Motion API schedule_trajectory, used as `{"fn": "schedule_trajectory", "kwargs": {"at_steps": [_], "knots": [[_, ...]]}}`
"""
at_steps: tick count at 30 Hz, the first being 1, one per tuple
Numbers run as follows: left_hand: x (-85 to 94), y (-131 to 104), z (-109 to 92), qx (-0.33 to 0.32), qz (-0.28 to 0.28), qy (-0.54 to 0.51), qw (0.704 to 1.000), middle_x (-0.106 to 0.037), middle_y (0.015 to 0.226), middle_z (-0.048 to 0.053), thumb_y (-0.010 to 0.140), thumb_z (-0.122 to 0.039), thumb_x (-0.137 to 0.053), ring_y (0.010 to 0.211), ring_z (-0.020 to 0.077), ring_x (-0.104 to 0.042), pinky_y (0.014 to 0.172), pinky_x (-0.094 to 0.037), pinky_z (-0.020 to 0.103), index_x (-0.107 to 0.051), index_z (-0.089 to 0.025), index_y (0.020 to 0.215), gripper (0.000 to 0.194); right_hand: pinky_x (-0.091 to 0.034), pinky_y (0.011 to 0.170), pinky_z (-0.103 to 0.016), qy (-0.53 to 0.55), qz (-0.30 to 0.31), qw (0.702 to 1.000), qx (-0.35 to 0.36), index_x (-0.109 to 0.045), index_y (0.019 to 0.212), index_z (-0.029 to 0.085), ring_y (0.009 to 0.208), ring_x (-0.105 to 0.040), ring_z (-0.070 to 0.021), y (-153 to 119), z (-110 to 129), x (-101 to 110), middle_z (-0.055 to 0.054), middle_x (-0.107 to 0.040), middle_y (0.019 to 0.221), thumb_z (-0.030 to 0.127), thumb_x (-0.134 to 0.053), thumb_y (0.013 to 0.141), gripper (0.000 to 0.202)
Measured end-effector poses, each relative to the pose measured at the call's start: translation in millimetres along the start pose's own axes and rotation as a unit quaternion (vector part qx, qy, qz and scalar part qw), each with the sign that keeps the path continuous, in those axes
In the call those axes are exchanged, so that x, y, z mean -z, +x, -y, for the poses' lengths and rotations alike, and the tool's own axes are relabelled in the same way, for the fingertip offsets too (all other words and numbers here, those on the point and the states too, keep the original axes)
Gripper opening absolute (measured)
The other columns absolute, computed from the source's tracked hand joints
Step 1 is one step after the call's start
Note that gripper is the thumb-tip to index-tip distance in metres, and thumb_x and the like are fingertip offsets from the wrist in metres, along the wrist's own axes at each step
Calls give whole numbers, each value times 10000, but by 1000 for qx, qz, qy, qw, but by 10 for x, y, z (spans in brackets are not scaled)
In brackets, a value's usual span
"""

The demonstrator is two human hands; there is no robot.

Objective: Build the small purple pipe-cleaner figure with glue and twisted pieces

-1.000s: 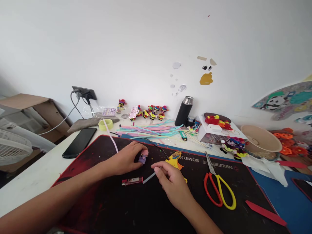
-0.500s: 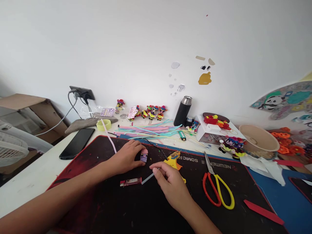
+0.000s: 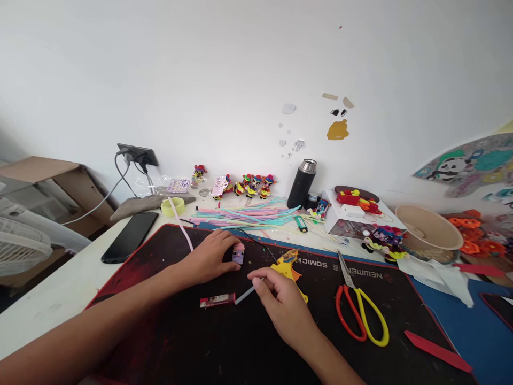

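My left hand [image 3: 214, 254] is closed on a small pink-and-purple figure [image 3: 238, 255] with dark eyes, held between thumb and fingers just above the dark mat. My right hand [image 3: 280, 297] is beside it, fingers curled and the thumb and index tips close together; whatever they pinch is too small or hidden to name. Behind that hand lies a yellow glue gun [image 3: 287, 261], partly covered by it. A translucent glue stick [image 3: 245, 294] slants out from under the right fingers. Its lower end meets a red lighter [image 3: 217, 300].
Scissors [image 3: 356, 305] with red and yellow handles lie right, beside a red strip [image 3: 436, 350]. Pastel pipe cleaners [image 3: 248, 215], a black flask [image 3: 302, 184] and small colourful figures [image 3: 253, 186] line the back. A phone [image 3: 130, 237] and yellow tape roll [image 3: 173, 206] are left.
The view has shifted slightly, so everything sits a little to the right. The figure in my left hand appears turned a little, showing its face more. My right hand keeps nearly the same pose.
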State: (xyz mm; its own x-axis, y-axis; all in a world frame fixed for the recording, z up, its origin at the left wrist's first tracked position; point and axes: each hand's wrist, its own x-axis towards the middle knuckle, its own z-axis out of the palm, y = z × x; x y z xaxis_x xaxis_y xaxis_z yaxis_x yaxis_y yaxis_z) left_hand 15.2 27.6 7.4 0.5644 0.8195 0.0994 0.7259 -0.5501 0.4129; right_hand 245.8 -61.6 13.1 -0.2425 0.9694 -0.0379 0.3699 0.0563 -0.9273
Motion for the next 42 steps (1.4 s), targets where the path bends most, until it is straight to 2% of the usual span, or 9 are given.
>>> {"fn": "schedule_trajectory", "kwargs": {"at_steps": [8,14,27,34,42], "knots": [[-55,-18,72,-7,-10,8,1000,-640,1282,85,862,-362,-787,1229,315,-538,1068,-439,459,-608,-229,1262,458,-368,594,-278,-6,-4,1000,5,-760,1096,195,662,-555,-174,2,-5,5,-21,-654,755,447,-530,1018,350],[-65,-11,65,-6,-9,12,1000,-644,1257,79,876,-360,-765,1212,311,-542,1067,-438,461,-616,-229,1258,431,-371,593,-282,-8,1,1000,5,-758,1083,198,648,-553,-176,3,-1,-8,-19,-653,730,442,-522,1023,345],[-55,-18,41,-5,-10,11,1000,-644,1268,82,874,-329,-759,1221,313,-554,1054,-452,453,-608,-237,1261,426,-401,628,-284,-11,1,1000,7,-756,1107,210,698,-605,-187,-10,-6,-12,-44,-720,833,423,-528,1031,321],[-42,-39,41,-6,-11,30,999,-650,1251,85,869,-330,-760,1220,322,-555,1050,-452,457,-634,-232,1193,361,-381,607,-280,-31,1,999,17,-758,1108,215,668,-576,-179,-8,-28,-22,-24,-688,769,421,-532,1033,315],[-32,-44,39,-3,-4,29,1000,-641,1268,88,872,-372,-775,1219,318,-551,1061,-446,452,-619,-219,1254,440,-381,616,-284,-42,-4,999,13,-757,1116,211,667,-575,-178,-8,-6,1,-10,-648,730,419,-528,1028,322]]}}
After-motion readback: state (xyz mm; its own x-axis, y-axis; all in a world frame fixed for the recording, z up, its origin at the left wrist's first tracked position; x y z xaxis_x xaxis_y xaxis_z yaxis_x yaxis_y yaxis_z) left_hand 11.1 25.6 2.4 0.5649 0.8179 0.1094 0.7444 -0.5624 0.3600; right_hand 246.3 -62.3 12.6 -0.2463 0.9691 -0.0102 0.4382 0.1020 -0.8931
